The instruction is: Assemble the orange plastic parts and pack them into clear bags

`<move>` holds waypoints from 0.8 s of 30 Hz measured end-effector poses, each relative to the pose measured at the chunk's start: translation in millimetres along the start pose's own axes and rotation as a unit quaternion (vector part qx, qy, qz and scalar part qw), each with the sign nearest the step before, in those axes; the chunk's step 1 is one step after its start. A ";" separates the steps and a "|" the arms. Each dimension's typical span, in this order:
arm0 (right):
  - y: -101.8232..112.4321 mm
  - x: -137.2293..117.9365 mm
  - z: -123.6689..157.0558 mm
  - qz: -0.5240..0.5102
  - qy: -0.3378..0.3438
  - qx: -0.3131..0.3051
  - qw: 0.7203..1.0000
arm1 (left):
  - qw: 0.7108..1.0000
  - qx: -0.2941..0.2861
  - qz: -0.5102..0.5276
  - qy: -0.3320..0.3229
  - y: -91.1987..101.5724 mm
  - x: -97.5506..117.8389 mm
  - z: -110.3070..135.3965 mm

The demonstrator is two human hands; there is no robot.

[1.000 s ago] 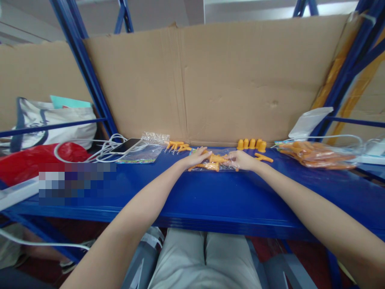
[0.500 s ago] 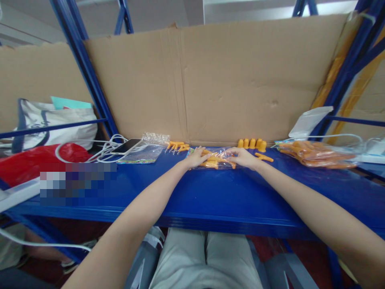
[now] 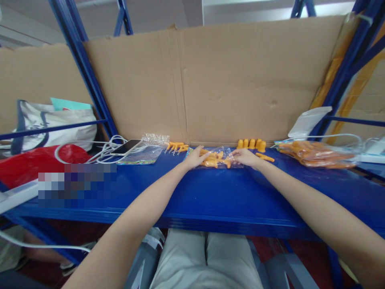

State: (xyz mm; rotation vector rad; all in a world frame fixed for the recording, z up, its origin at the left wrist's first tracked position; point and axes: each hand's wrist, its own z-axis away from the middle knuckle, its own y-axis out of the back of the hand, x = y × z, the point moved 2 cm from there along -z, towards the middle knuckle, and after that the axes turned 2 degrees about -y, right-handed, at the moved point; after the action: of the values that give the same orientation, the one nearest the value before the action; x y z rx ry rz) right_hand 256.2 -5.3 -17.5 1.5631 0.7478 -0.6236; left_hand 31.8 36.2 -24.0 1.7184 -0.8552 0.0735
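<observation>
A clear plastic bag (image 3: 221, 165) holding several orange plastic pieces (image 3: 212, 161) lies flat on the blue shelf near the cardboard. My left hand (image 3: 194, 158) grips its left end, thumb over the plastic and a colourful printed strip partly under the fingers. At the opposite end, my right hand (image 3: 244, 157) has its fingertips closed on the bag's edge. Just beyond the right hand is a loose orange Y-shaped piece (image 3: 265, 157). Behind it stands a row of orange thimble-shaped pieces (image 3: 252, 143).
Several orange pieces with metal hooks (image 3: 177, 147) lie left of the bag, beside an empty plastic bag (image 3: 147, 155), a phone (image 3: 128, 147) and white cables (image 3: 104, 154). A full bag of orange pieces (image 3: 319, 154) sits at right. Cardboard (image 3: 240, 80) walls the back of the blue shelf (image 3: 204, 196).
My right hand has shifted slightly right, from over the orange pieces to the bag's right edge, and more of the pieces show. The left hand stays nearly in place.
</observation>
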 end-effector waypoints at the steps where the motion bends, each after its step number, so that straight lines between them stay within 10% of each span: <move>1: -0.1 -1.3 1.7 -0.030 -0.003 -0.013 0.999 | 1.000 0.005 0.023 0.005 0.1 0.0 -0.6; 9: -4.5 -1.0 4.6 -0.245 -0.028 -0.136 0.959 | 0.971 0.065 0.227 0.042 7.0 -2.4 -5.8; 24: -8.6 2.3 3.1 -0.217 -0.028 -0.167 0.961 | 0.948 0.052 0.306 0.069 4.4 -12.2 -11.2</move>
State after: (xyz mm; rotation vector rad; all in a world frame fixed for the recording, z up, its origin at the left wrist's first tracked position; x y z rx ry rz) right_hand 251.2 -7.6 -25.2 1.0719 1.1038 -0.8089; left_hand 24.5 51.6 -22.3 1.4639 -1.2675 0.6584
